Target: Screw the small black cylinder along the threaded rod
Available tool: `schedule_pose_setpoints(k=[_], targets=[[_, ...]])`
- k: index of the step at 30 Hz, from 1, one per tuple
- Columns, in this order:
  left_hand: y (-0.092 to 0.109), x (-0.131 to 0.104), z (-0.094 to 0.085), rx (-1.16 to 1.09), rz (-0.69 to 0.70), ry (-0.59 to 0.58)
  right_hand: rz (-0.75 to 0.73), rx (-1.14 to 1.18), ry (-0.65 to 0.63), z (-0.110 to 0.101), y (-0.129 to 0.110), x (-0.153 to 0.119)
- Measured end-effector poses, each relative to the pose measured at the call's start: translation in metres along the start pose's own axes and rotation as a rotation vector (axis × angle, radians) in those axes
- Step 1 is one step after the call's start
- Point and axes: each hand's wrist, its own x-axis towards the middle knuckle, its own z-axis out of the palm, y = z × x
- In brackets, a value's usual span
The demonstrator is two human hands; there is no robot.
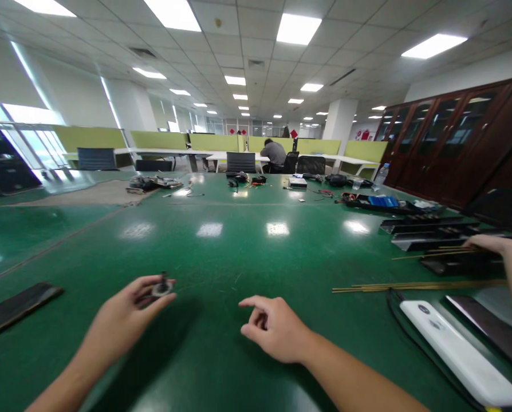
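My left hand (129,312) is raised over the green table, its thumb and fingers pinching a small round metal part (163,286). A short dark stem stands up from that part; its exact kind is too small to make out. To the right, my right hand (277,329) hovers above the table with index finger and thumb stretched out apart and the other fingers curled. Nothing shows between them. A gap of bare tabletop lies between my two hands.
At the right edge, another person's hand (492,245) touches thin brass-coloured rods. More rods (367,288), a white power bank-like device (453,349) with a black cable, and black metal channels (428,237) lie nearby. A dark flat strip (18,309) lies left. Assorted parts (153,183) sit farther back.
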Motion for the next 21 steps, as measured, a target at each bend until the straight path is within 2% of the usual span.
schedule_pose_setpoints(k=[2,5,7,10,15,17,21], targets=[[0.022,0.009,0.037,-0.046,0.1,-0.193,-0.001,-0.024,0.058,-0.005,0.002,0.002],[0.057,0.009,0.082,0.009,0.367,-0.286,0.001,-0.041,0.132,-0.011,0.004,0.003],[0.068,0.005,0.098,0.04,0.495,-0.33,-0.001,-0.059,0.144,-0.013,0.005,0.003],[0.06,-0.003,0.107,0.067,0.57,-0.325,-0.002,-0.099,0.141,-0.012,0.005,0.003],[0.028,-0.008,0.108,0.039,0.487,-0.255,-0.022,-0.107,0.163,-0.012,0.006,0.004],[0.024,-0.008,0.108,0.028,0.47,-0.252,-0.047,-0.119,0.175,-0.012,0.006,0.005],[0.031,-0.008,0.106,-0.012,0.48,-0.289,-0.096,-0.16,0.194,-0.011,0.005,0.005]])
